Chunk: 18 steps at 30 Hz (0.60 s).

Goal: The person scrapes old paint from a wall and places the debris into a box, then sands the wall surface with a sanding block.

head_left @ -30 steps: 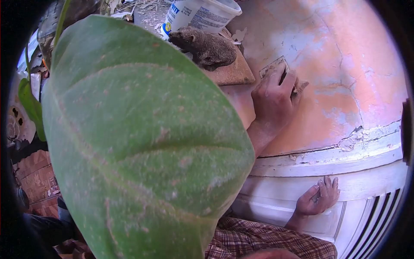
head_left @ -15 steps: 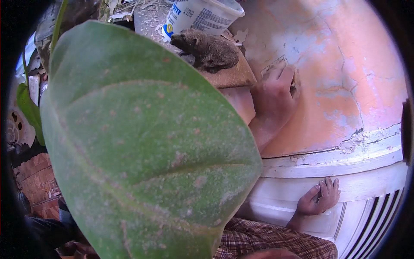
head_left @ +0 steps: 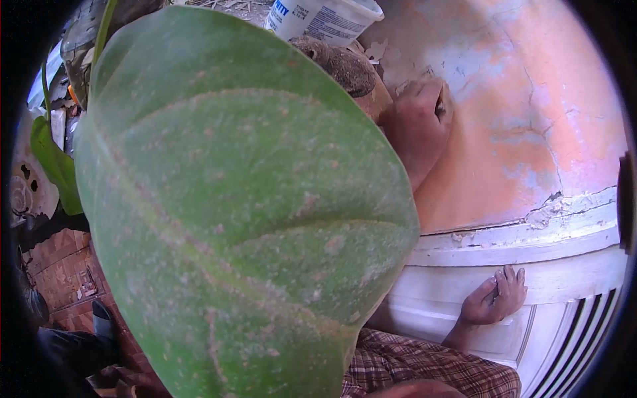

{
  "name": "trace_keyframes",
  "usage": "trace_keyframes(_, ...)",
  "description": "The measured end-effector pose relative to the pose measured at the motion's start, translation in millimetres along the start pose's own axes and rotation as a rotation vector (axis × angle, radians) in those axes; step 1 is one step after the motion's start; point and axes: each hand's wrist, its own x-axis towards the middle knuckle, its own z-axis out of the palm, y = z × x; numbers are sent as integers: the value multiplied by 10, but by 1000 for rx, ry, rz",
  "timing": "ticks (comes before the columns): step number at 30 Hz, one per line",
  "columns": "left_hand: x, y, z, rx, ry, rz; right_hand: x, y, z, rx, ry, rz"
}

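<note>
My left hand is closed against the peeling orange wall, knuckles up. It grips a thin flat piece, mostly hidden under the fingers, that I cannot identify for certain. Its forearm disappears behind a large dusty green leaf, which fills the middle of the view. Lower down, my right hand rests by the white panel, fingers loosely bent and apart with nothing visible in them. Its forearm passes behind a knee in plaid cloth.
At the top, a white putty tub stands on a debris-strewn ledge. In front of it lies a dark, rough, animal-shaped lump. A cracked white trim runs below the wall, with slats beneath. Brick-patterned flooring shows at left.
My left hand has shifted slightly up and left along the wall. The leaf now covers more of the ledge, tub and dark lump. My right hand has hardly moved.
</note>
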Motion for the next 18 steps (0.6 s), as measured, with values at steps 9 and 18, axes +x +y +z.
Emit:
trace_keyframes(9, 35, 53, -56, 18, 0, -47, 16, -7, 5, 17, 20, -8)
trace_keyframes(18, 2, -20, 93, -53, 63, -10, -21, 24, 36, -4, 35, -12)
